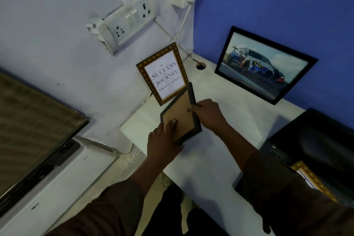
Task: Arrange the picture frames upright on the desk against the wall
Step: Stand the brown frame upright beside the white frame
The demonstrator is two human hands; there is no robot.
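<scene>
Both hands hold a grey frame [181, 116], back towards the camera, over the desk [220, 140]: left hand [164, 139] gripping its 7 o'clock edge, right hand [207, 112] pinching its 3 o'clock edge. At 12, a gold frame [162, 73] leans on the wall; at 2, a car picture [265, 65] stands upright.

dim, cool, even indoor light with no visible source. soft faint shadows lie on the white desk top [226, 99]. the glass of the black-framed car picture [262, 65] shows mild sheen. wide-angle bending curves the edges; the whole view is slightly soft and smeared.
</scene>
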